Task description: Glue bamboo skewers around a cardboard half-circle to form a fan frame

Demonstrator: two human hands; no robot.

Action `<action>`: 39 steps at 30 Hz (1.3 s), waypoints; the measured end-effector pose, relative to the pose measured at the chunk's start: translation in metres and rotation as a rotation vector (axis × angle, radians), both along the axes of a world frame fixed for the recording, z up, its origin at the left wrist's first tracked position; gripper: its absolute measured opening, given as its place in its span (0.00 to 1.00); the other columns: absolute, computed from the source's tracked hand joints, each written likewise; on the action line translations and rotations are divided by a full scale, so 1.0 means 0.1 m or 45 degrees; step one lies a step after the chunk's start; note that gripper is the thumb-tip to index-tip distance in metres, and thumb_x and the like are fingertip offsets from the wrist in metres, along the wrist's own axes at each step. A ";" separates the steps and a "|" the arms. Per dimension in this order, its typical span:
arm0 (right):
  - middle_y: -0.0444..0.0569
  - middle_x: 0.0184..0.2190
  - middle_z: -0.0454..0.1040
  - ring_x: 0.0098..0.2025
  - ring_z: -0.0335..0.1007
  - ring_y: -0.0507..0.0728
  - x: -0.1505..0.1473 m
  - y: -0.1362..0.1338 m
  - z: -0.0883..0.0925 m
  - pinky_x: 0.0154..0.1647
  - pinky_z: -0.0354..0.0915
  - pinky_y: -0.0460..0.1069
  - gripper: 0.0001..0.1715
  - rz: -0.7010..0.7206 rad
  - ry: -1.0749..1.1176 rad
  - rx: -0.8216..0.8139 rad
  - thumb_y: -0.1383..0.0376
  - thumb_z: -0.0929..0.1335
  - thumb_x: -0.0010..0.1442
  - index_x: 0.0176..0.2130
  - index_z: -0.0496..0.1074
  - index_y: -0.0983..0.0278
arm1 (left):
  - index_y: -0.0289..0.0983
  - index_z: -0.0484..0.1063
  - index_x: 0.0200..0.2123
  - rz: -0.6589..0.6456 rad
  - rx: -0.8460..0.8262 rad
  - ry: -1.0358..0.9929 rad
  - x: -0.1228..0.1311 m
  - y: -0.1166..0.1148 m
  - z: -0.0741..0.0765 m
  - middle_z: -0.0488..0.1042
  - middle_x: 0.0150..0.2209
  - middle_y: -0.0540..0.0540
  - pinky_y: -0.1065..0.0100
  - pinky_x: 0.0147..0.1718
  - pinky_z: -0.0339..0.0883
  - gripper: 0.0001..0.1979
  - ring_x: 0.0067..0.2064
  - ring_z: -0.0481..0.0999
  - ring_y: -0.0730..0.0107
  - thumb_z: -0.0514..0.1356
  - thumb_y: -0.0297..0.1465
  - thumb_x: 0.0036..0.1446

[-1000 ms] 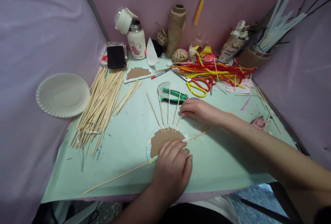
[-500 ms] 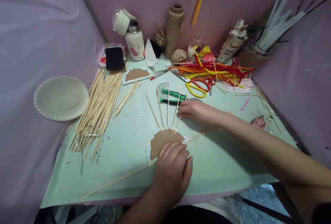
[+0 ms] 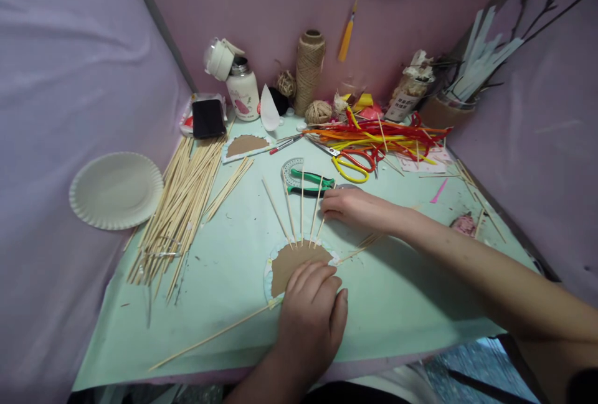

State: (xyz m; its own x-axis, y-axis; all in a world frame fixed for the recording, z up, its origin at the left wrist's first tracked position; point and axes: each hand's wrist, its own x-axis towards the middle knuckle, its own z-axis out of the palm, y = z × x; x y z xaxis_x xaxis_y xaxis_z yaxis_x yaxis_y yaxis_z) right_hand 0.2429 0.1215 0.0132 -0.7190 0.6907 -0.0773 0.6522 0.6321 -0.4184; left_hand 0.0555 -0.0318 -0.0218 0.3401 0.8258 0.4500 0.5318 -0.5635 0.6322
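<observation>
My left hand (image 3: 312,317) lies flat, fingers together, pressing on a brown half-round card piece (image 3: 292,261) near the table's front. Several thin bamboo sticks (image 3: 301,210) fan out from under the card's far edge. My right hand (image 3: 351,206) reaches in from the right and pinches the rightmost stick of the fan with its fingertips. One long stick (image 3: 212,337) runs from under the card toward the front left edge.
A big pile of bamboo sticks (image 3: 182,198) lies at the left, beside a white paper plate (image 3: 116,189). Green-handled pliers (image 3: 311,181), yellow-red scissors (image 3: 352,164), coloured pipe cleaners (image 3: 383,133), twine spools (image 3: 308,71), a flask (image 3: 243,88) and a phone (image 3: 208,118) crowd the back.
My right hand has slid slightly left along the rightmost stick of the fan. The camera has tilted up a little; my left hand stays on the card.
</observation>
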 end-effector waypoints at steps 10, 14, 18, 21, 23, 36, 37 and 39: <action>0.52 0.43 0.73 0.42 0.71 0.57 0.07 -0.01 -0.11 0.42 0.65 0.50 0.07 0.015 0.151 0.009 0.68 0.67 0.64 0.40 0.76 0.62 | 0.34 0.65 0.56 0.461 -0.072 0.555 -0.20 0.07 0.05 0.65 0.61 0.27 0.42 0.54 0.61 0.26 0.61 0.65 0.40 0.65 0.32 0.55; 0.53 0.45 0.72 0.44 0.72 0.58 0.05 -0.02 -0.13 0.44 0.67 0.52 0.07 0.023 0.174 -0.011 0.68 0.66 0.65 0.41 0.76 0.63 | 0.35 0.64 0.55 0.496 -0.048 0.591 -0.24 0.12 0.01 0.69 0.59 0.29 0.45 0.52 0.61 0.25 0.59 0.67 0.41 0.64 0.34 0.56; 0.54 0.45 0.72 0.44 0.72 0.59 0.01 -0.04 -0.09 0.45 0.68 0.53 0.07 -0.001 0.145 -0.021 0.68 0.67 0.65 0.42 0.76 0.64 | 0.35 0.65 0.53 0.505 -0.058 0.617 -0.23 0.13 0.03 0.71 0.55 0.31 0.47 0.50 0.62 0.22 0.56 0.69 0.43 0.63 0.35 0.57; 0.55 0.45 0.72 0.43 0.73 0.59 -0.02 -0.05 -0.08 0.45 0.68 0.53 0.07 -0.004 0.138 -0.015 0.68 0.67 0.65 0.42 0.76 0.64 | 0.34 0.65 0.54 0.517 -0.085 0.644 -0.24 0.13 0.05 0.71 0.54 0.31 0.47 0.50 0.62 0.23 0.55 0.69 0.43 0.64 0.35 0.56; 0.55 0.46 0.72 0.43 0.73 0.58 -0.03 -0.05 -0.09 0.45 0.69 0.53 0.07 -0.001 0.145 -0.013 0.68 0.67 0.65 0.42 0.76 0.64 | 0.34 0.65 0.54 0.521 -0.089 0.654 -0.25 0.12 0.05 0.71 0.54 0.31 0.47 0.49 0.62 0.24 0.55 0.69 0.43 0.64 0.36 0.56; 0.52 0.43 0.71 0.42 0.71 0.57 -0.06 -0.05 -0.08 0.44 0.67 0.52 0.06 0.006 0.213 -0.100 0.64 0.69 0.65 0.40 0.75 0.64 | 0.33 0.64 0.55 0.509 -0.117 0.741 -0.29 0.12 0.01 0.70 0.55 0.33 0.49 0.49 0.62 0.27 0.56 0.67 0.45 0.64 0.40 0.56; 0.52 0.42 0.71 0.42 0.71 0.57 -0.07 -0.05 -0.08 0.44 0.67 0.52 0.06 0.003 0.209 -0.103 0.64 0.69 0.65 0.40 0.75 0.64 | 0.33 0.64 0.55 0.518 -0.124 0.740 -0.28 0.11 0.02 0.70 0.55 0.33 0.49 0.49 0.63 0.27 0.56 0.67 0.46 0.64 0.40 0.56; 0.52 0.42 0.71 0.42 0.71 0.57 -0.09 -0.05 -0.07 0.44 0.67 0.51 0.05 -0.004 0.203 -0.112 0.65 0.68 0.65 0.40 0.75 0.64 | 0.33 0.65 0.54 0.525 -0.130 0.733 -0.27 0.11 0.04 0.70 0.54 0.33 0.49 0.48 0.63 0.26 0.56 0.68 0.46 0.64 0.39 0.56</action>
